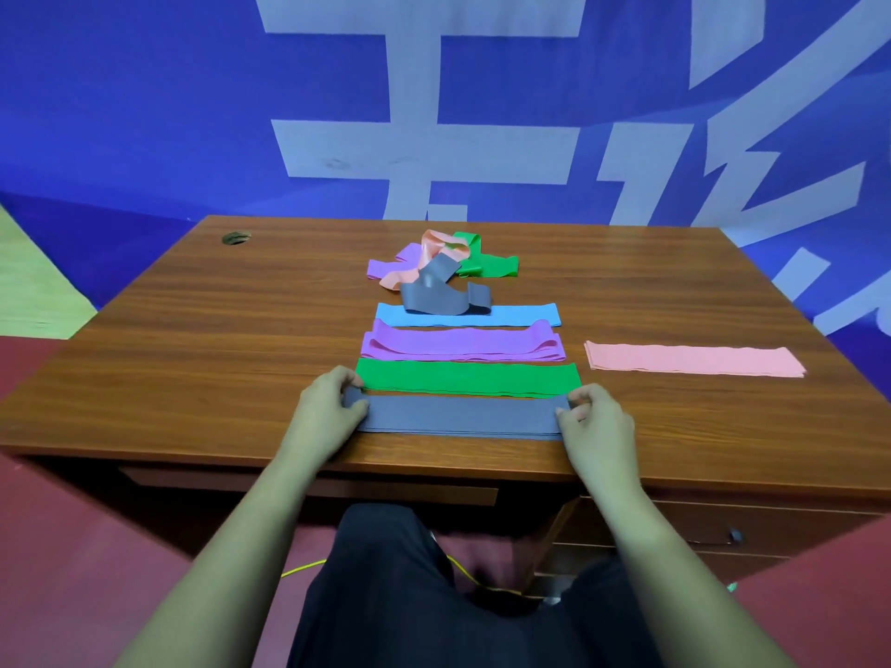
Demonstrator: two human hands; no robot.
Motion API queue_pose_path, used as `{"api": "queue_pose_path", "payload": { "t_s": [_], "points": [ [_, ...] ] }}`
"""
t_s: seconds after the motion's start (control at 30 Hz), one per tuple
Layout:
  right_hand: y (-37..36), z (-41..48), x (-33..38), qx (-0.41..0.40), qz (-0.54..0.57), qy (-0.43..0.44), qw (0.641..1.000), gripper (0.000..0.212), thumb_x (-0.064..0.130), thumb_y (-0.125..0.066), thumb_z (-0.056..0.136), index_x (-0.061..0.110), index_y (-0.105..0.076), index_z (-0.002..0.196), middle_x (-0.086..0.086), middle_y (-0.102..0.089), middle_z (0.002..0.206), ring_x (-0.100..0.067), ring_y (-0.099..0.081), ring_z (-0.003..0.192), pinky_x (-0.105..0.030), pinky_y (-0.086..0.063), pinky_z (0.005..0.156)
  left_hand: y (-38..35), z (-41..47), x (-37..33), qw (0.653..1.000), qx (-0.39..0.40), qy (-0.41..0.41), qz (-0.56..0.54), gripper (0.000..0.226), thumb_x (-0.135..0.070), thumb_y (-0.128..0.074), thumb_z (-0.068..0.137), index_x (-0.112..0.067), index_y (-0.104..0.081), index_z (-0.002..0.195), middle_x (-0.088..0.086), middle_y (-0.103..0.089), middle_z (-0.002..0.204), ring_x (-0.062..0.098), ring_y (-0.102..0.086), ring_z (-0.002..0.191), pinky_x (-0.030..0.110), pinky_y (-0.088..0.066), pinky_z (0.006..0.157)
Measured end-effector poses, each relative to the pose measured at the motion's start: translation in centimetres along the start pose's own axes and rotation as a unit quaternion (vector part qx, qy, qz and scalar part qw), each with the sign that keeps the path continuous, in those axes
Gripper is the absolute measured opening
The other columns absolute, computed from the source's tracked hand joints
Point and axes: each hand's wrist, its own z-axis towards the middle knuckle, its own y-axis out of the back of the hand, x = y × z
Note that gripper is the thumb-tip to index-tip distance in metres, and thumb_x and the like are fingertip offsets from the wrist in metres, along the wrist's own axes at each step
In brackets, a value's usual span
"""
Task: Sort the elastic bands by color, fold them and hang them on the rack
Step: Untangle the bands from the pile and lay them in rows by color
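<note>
A flat stack of grey bands [460, 416] lies near the desk's front edge. My left hand [328, 412] pinches its left end and my right hand [595, 419] pinches its right end. Behind it lie flat rows: a green stack [467, 377], a purple stack [460, 346] and a blue band [511, 314]. A pink stack [692, 361] lies apart to the right. Farther back sits a loose heap: a grey band [436, 294], a salmon band [436, 255], a purple band [385, 267] and a green band [489, 262]. No rack is in view.
The wooden desk [217, 339] has a cable hole [235, 238] at its back left corner. A blue wall with white lettering stands right behind it. Drawers [733, 535] are under the desk on the right, and my knees are below its front edge.
</note>
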Motion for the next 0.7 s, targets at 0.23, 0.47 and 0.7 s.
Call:
{"api": "queue_pose_path", "payload": {
  "t_s": [0.23,0.47,0.7],
  "points": [
    [-0.2,-0.7,-0.8,-0.061,-0.015,0.028,0.998,0.014,0.009,-0.059,0.089,0.012,-0.061,0.103,-0.002,-0.06,0.089,-0.021,-0.056,0.09,-0.028,-0.039,0.073,-1.0,-0.8,0.2,0.997,-0.051,-0.06,-0.003,0.018,-0.014,-0.072,0.083,-0.017,-0.065,0.099,-0.006,-0.058,0.091,0.015,-0.053,0.082,0.031,-0.043,0.078],
    [0.5,-0.4,-0.1,-0.051,-0.101,0.065,0.992,0.03,0.019,-0.06,0.087,0.008,-0.061,0.115,-0.007,-0.051,0.111,-0.023,-0.047,0.109,-0.036,-0.045,0.093,-1.1,-0.7,0.7,0.993,-0.08,-0.084,0.015,0.01,-0.015,-0.07,0.083,-0.017,-0.068,0.093,-0.002,-0.05,0.098,0.017,-0.043,0.1,0.025,-0.035,0.088],
    [-1.5,7.6,5.7,0.085,-0.154,0.169,0.97,0.035,0.021,-0.057,0.087,0.003,-0.061,0.116,-0.017,-0.055,0.113,-0.036,-0.054,0.109,-0.042,-0.045,0.094,0.2,7.3,-4.2,0.98,-0.019,-0.183,0.069,0.016,-0.021,-0.059,0.081,-0.011,-0.064,0.093,0.002,-0.053,0.091,0.025,-0.052,0.091,0.035,-0.041,0.085]
  ]
}}
